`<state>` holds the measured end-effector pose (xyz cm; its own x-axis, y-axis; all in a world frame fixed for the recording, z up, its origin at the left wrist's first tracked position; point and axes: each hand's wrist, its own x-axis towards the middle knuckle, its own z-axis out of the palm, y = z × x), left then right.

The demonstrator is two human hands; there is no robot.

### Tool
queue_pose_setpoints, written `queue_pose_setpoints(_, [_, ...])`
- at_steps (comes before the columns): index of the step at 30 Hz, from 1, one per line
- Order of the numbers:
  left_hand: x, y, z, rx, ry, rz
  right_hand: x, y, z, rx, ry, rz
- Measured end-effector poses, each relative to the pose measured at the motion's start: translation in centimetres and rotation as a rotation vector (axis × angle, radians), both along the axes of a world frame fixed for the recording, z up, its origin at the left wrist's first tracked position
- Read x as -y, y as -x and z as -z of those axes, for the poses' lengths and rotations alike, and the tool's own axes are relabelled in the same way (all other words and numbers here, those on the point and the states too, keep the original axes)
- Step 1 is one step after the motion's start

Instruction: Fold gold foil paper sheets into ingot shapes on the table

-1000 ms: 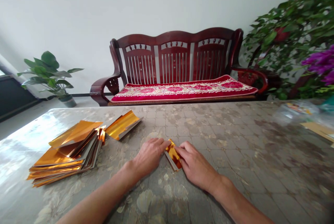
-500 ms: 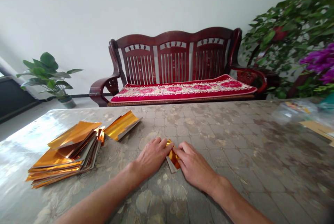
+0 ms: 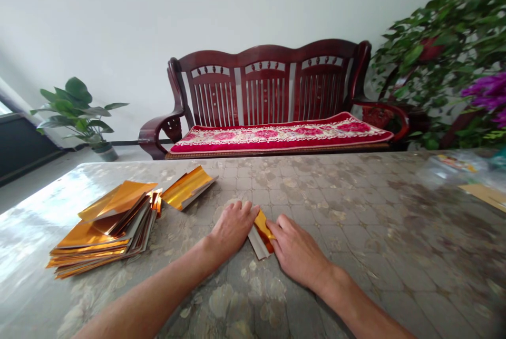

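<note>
Head view: a folded gold sheet (image 3: 264, 224) is lying on the table (image 3: 336, 244) between the two grips, a pale strip showing along its left side and its gold face bending toward the right. The right grip (image 3: 299, 254) is pinching the sheet's right edge, thumb on top and fingers curling beside it. The left grip (image 3: 234, 225) is touching the sheet's far left edge with bunched fingers; whether they are pinching or only pressing, one cannot make out from this angle.

Left of the left grip, a gold bundle (image 3: 187, 189) is resting slightly farther off, and past it a stack of gold sheets (image 3: 89, 241) is spreading in uneven layers. Well to the right of the right grip, a clear plastic bag (image 3: 446, 170) and a tan card (image 3: 484, 195) are lying on the table.

Beyond both grips, a dark red wooden sofa (image 3: 264, 88) is standing, carrying a red floral mat (image 3: 276, 134). A potted plant (image 3: 75, 109) is standing far left, while leafy greenery (image 3: 430, 65) and purple flowers (image 3: 486, 92) are filling the far right.
</note>
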<state>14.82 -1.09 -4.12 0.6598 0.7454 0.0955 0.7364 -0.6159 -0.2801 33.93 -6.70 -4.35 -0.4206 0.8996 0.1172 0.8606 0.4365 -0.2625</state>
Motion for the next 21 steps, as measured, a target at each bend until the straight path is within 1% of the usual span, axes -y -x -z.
queue_pose_setpoints(2, [-0.6, 0.2, -0.4, 0.002, -0.01, 0.009, 0.1, 0.2, 0.1, 0.035, -0.008, 0.012])
queue_pose_setpoints(5, [-0.8, 0.6, -1.5, 0.046, -0.036, 0.028, 0.2, 0.6, 0.3, 0.072, -0.02, 0.047])
queue_pose_setpoints(7, [0.0, 0.7, -2.4, 0.143, -0.055, 0.074, 0.2, 0.9, 0.4, 0.086, -0.017, 0.077])
queue_pose_setpoints(8, [0.8, 0.6, -2.7, 0.206, -0.038, 0.113, 0.2, 1.0, 0.4, 0.089, -0.009, 0.094])
queue_pose_setpoints(10, [2.5, 0.4, -3.0, 0.325, 0.046, 0.182, 0.2, 1.3, 0.3, 0.086, 0.01, 0.125])
queue_pose_setpoints(12, [4.2, 0.1, -2.6, 0.35, 0.13, 0.196, 0.2, 1.5, 0.2, 0.08, 0.026, 0.145])
queue_pose_setpoints(14, [5.1, 0.1, -1.9, 0.332, 0.173, 0.153, 0.2, 1.5, 0.0, 0.072, 0.031, 0.151])
queue_pose_setpoints(16, [5.5, 0.4, -1.1, 0.335, 0.193, 0.097, 0.2, 1.5, -0.1, 0.066, 0.041, 0.148])
queue_pose_setpoints(18, [5.4, 1.0, -0.4, 0.407, 0.222, 0.076, 0.2, 1.5, -0.1, 0.06, 0.051, 0.143])
queue_pose_setpoints(21, [5.5, 1.8, 0.3, 0.593, 0.272, 0.078, 0.2, 1.4, -0.1, 0.056, 0.06, 0.142])
